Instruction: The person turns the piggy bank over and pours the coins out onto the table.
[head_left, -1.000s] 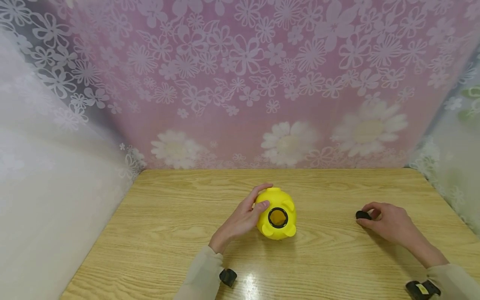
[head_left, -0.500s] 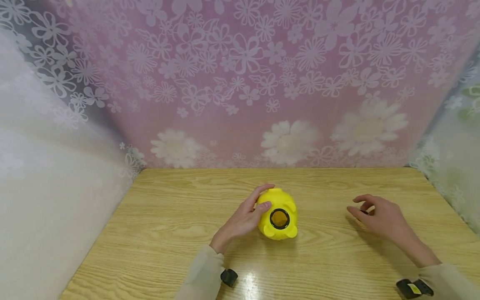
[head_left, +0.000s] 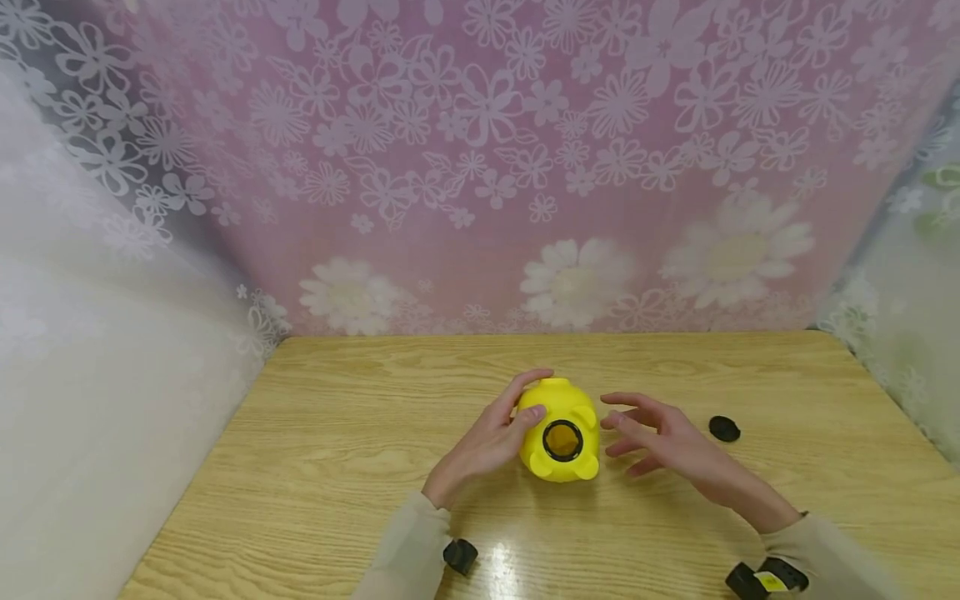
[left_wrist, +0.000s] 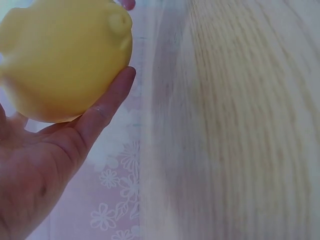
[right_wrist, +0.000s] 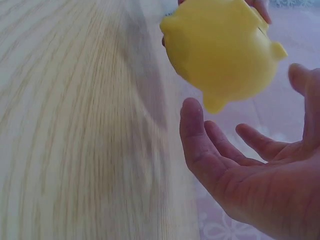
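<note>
A round yellow piggy bank (head_left: 561,400) is tipped so that its belly and stubby feet face the head camera. A black ring (head_left: 546,440) rims the round opening in the belly, with amber-looking inside walls showing through. My left hand (head_left: 487,440) grips the bank from its left side, thumb on the belly and fingers reaching over the far side. Close by on the bank's right, my right hand (head_left: 671,442) has its fingers spread and holds nothing. In the right wrist view a small gap shows between those fingertips and the yellow bank (right_wrist: 220,55). The round black lid (head_left: 724,428) lies on the table, beyond the right hand.
The wood-grain table (head_left: 360,417) stretches out on both sides of the hands. A pink flowered curtain (head_left: 450,167) hangs behind its far edge, and pale cloth (head_left: 90,375) hangs at the left. Black straps with camera mounts (head_left: 460,556) sit at both wrists.
My right hand has let go of the black lid, leaving it on the table, and has swung left to the piggy bank. My left hand keeps its grip with hardly any movement.
</note>
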